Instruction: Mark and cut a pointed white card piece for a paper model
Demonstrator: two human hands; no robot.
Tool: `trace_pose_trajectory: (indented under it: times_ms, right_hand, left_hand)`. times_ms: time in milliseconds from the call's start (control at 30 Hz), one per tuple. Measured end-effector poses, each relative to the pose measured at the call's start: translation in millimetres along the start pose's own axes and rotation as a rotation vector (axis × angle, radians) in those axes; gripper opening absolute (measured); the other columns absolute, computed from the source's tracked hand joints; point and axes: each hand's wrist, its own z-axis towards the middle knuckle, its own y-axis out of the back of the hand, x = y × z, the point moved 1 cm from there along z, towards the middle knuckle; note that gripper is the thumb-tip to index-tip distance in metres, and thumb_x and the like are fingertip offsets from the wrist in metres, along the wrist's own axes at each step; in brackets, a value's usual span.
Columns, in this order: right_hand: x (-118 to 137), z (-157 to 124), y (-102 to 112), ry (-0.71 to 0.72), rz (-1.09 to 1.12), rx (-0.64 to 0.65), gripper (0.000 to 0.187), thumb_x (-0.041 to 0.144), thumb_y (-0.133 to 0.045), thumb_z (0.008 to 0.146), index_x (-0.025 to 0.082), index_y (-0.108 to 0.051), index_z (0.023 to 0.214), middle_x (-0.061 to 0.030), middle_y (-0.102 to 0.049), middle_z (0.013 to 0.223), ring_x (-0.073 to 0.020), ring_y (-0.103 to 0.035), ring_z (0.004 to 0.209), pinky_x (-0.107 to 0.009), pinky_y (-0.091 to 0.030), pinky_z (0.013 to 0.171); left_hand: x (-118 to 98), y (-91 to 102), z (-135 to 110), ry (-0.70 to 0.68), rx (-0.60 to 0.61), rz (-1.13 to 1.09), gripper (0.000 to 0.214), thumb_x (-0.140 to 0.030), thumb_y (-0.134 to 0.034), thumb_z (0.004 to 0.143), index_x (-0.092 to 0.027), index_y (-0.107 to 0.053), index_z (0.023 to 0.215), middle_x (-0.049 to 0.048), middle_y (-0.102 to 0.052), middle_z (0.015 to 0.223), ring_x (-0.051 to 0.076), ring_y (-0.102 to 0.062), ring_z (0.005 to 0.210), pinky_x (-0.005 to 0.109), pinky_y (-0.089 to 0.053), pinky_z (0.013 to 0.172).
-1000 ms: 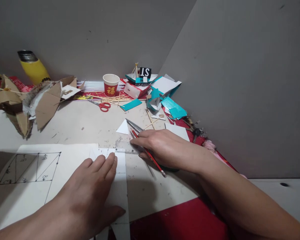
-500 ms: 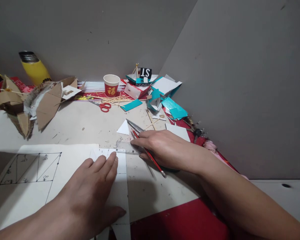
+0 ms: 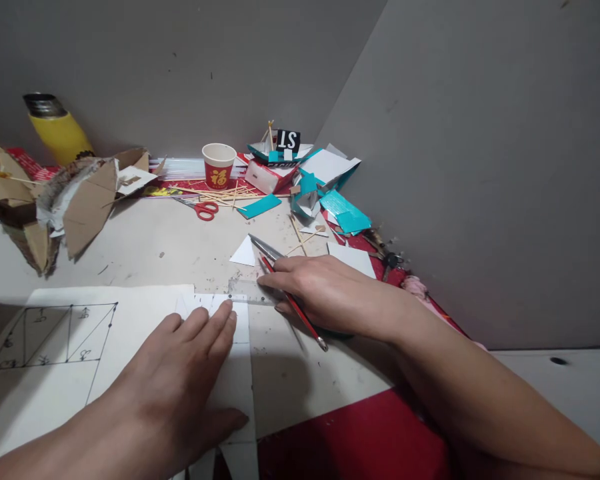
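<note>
My left hand (image 3: 180, 380) lies flat, fingers together, pressing down a white paper sheet (image 3: 125, 320) that bears a pencilled grid of triangles (image 3: 55, 337). My right hand (image 3: 325, 293) rests on the table with its fingertips on a clear plastic ruler (image 3: 250, 292) at the sheet's top right corner. A red pencil (image 3: 300, 317) lies under the fingers of that hand, its tip pointing toward me. A grey metal tool (image 3: 266, 248) lies just beyond the fingertips.
A cardboard model (image 3: 55, 207) stands at the left, with a yellow flask (image 3: 57, 130) behind it. At the back are a red paper cup (image 3: 219, 165), red scissors (image 3: 203, 209), bamboo sticks (image 3: 225, 195) and teal card scraps (image 3: 343, 210). Grey walls meet in the corner.
Both hands keep their places on the sheet and ruler. The view has shifted slightly, so everything sits a little higher and to the left.
</note>
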Motion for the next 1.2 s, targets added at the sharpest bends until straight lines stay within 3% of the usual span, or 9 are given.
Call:
trace_pose_trajectory:
  times_ms: [433, 833, 1200]
  right_hand:
    - [-0.8, 0.4, -0.9, -0.003, 0.0, 0.012, 0.018, 0.017, -0.053, 0.09, 0.02, -0.066, 0.102, -0.0086, -0.065, 0.093, -0.0225, -0.061, 0.081, -0.03, -0.036, 0.062]
    - [2.5, 1.8, 0.4, 0.022, -0.014, -0.002, 0.013, 0.019, -0.053, 0.092, 0.02, -0.064, 0.099, -0.0063, -0.063, 0.091, -0.0212, -0.059, 0.08, -0.029, -0.034, 0.062]
    - [2.1, 0.0, 0.1, 0.015, -0.015, -0.01, 0.016, 0.017, -0.053, 0.091, 0.02, -0.065, 0.101, -0.0065, -0.064, 0.091, -0.021, -0.06, 0.079, -0.029, -0.034, 0.061]
  left_hand:
    - [0.5, -1.9, 1.5, 0.0, -0.017, -0.012, 0.093, -0.051, -0.068, 0.069, -0.008, -0.042, 0.147, 0.0183, -0.046, 0.151, 0.041, -0.049, 0.125, 0.057, -0.043, 0.097]
    - [0.9, -5.3, -1.5, -0.001, -0.049, 0.02, 0.089, -0.052, -0.067, 0.07, -0.015, -0.044, 0.147, 0.0124, -0.043, 0.155, 0.038, -0.05, 0.123, 0.053, -0.043, 0.096]
    - [1.5, -5.0, -0.2, -0.008, -0.061, 0.005, 0.089, -0.05, -0.068, 0.069, -0.013, -0.045, 0.146, 0.0153, -0.046, 0.152, 0.039, -0.052, 0.121, 0.054, -0.044, 0.095]
